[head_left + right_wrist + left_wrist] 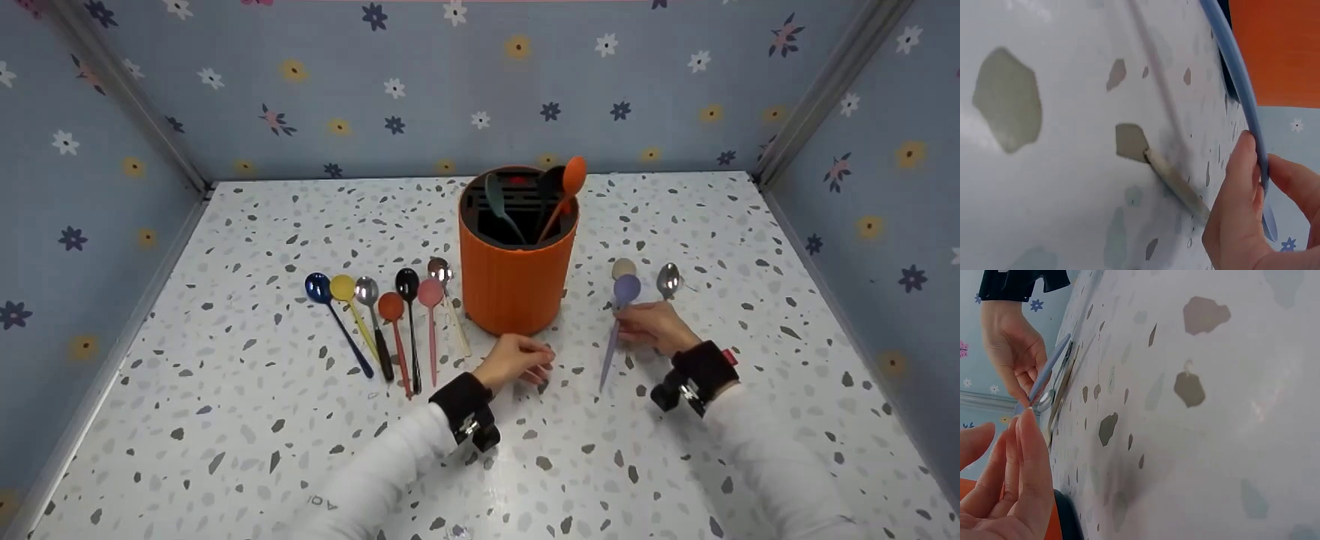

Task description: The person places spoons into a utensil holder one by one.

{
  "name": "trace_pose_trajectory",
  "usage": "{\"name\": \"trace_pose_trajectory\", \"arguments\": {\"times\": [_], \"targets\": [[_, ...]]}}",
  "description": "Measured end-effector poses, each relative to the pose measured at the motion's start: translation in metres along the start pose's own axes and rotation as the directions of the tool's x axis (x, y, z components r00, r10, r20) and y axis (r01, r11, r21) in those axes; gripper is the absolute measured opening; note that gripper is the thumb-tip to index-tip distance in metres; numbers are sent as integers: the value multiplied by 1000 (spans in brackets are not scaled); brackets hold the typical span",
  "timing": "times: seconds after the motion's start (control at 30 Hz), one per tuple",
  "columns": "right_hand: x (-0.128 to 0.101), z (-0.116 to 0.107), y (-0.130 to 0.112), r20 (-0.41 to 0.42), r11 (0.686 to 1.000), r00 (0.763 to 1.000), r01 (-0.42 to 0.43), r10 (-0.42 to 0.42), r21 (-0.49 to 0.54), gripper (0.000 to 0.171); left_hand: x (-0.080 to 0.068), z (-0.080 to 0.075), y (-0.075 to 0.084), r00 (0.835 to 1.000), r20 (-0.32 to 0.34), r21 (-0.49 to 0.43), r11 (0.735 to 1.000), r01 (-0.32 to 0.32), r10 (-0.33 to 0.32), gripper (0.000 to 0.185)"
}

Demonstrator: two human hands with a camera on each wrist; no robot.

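Fingers at right (1238,191) pinch purple spoon (627,289), apart from holder's wall (517,289); left fingers (1033,461) relaxed.

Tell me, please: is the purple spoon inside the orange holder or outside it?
Outside: in the head view, the right hand pinches the purple spoon, clearly apart from the orange holder.

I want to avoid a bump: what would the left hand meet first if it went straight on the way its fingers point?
Probably the purple spoon held by the right hand, though depth is unclear and the left hand could pass above or below it.
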State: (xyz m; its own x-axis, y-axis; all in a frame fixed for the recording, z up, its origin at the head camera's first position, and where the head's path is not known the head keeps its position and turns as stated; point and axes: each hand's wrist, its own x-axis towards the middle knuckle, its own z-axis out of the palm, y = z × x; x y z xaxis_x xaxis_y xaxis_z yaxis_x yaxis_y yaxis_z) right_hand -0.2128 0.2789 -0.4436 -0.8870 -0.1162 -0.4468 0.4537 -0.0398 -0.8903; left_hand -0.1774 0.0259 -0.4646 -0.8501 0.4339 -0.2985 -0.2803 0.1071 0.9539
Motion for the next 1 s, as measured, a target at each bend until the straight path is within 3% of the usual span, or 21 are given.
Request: {"name": "trace_pose_trajectory", "arguments": {"times": [0.13, 0.27, 0.5, 0.7, 0.87, 1.0], "targets": [[-3, 8, 2, 54, 993, 998, -47, 41, 110, 15, 2, 2, -2, 1000, 9, 3, 1000, 13, -13, 22], [-5, 17, 3, 67, 984, 995, -83, 73, 158, 16, 3, 5, -3, 1000, 17, -2, 1000, 7, -7, 22], [-8, 30, 8, 78, 994, 996, -44, 37, 97, 14, 3, 13, -4, 999, 27, -72, 997, 32, -30, 20], [-7, 42, 11, 45, 997, 997, -64, 63, 30, 20, 2, 18, -2, 998, 35, -115, 992, 57, -53, 22], [-9, 50, 11, 60, 995, 997, -62, 57, 76, 23, 2, 20, -3, 998, 38, -78, 996, 51, -48, 23], [-11, 53, 11, 64, 990, 996, -67, 60, 125, 15, 3, 22, -5, 999, 32, -52, 998, 24, -23, 24]]}}
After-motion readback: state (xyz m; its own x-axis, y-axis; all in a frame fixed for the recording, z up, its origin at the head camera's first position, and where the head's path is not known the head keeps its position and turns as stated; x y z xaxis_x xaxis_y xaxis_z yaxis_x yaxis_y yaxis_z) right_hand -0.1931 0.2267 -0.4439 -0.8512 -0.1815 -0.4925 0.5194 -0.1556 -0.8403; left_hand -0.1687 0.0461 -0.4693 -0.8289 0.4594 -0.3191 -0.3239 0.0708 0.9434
